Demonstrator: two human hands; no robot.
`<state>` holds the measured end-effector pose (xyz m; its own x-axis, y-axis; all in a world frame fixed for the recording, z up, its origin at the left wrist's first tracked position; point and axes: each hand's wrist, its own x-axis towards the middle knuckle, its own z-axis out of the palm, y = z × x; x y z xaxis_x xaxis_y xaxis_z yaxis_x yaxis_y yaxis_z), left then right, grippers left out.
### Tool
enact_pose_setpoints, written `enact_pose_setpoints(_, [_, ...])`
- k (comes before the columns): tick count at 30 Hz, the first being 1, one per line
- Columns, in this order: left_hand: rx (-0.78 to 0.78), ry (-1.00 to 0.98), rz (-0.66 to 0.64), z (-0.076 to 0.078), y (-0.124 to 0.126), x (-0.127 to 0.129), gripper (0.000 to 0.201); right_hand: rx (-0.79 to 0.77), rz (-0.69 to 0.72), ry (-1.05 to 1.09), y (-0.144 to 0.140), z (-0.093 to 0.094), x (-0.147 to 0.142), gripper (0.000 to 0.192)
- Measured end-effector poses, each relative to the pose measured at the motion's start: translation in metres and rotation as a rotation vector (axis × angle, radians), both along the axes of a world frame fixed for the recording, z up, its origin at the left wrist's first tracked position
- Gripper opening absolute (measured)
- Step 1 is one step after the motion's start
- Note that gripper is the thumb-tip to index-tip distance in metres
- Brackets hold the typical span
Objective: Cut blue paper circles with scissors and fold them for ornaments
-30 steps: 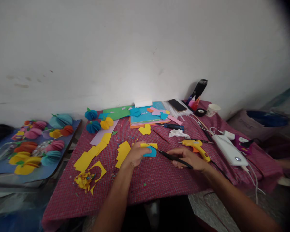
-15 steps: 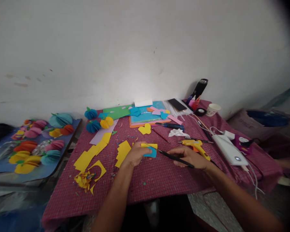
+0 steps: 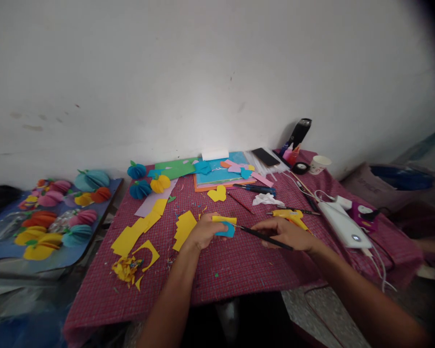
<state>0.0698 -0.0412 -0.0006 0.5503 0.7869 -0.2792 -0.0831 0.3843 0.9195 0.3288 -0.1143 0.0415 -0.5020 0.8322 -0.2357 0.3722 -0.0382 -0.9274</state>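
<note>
My left hand [image 3: 204, 231] pinches a yellow paper piece [image 3: 224, 219] together with a blue paper piece [image 3: 226, 230]; the fingers partly cover both. In my right hand [image 3: 284, 233] is a slim black tool with a thin metal tip [image 3: 263, 235], held at a slant. Its tip points left at the papers' right edge; whether it touches them I cannot tell. Just left of my left hand lie stacked yellow paper pieces [image 3: 184, 230]. Behind my right hand, a yellow glue gun [image 3: 292, 215] is partly covered by it.
Yellow scraps [image 3: 126, 269] lie at the table's left, below paper pumpkins [image 3: 140, 189]. More paper pumpkins fill a blue side table [image 3: 112, 193]. At the right are a white power bank [image 3: 344, 224] with cables, a paper cup [image 3: 319, 164] and a black bottle [image 3: 300, 131].
The black tool's tip has drawn back slightly to the right, off the yellow paper. My right hand now covers more of the glue gun. My left hand keeps its hold almost unmoved.
</note>
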Motion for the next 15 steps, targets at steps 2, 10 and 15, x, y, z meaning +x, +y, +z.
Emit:
enact_pose_setpoints(2, [-0.002,-0.001,0.006,-0.0005,0.0003,-0.0005,0.02,-0.019,-0.006,-0.014,0.0002,0.0015,0.0,0.042])
enact_pose_setpoints(10, [-0.027,0.017,0.013,0.0026,-0.0003,0.0005,0.02,-0.054,-0.001,0.059,0.0003,-0.0043,-0.0007,0.043])
enact_pose_setpoints(15, [-0.024,0.003,0.018,0.0019,-0.0004,0.0005,0.021,-0.012,-0.004,0.042,0.0002,-0.0062,0.0001,0.043])
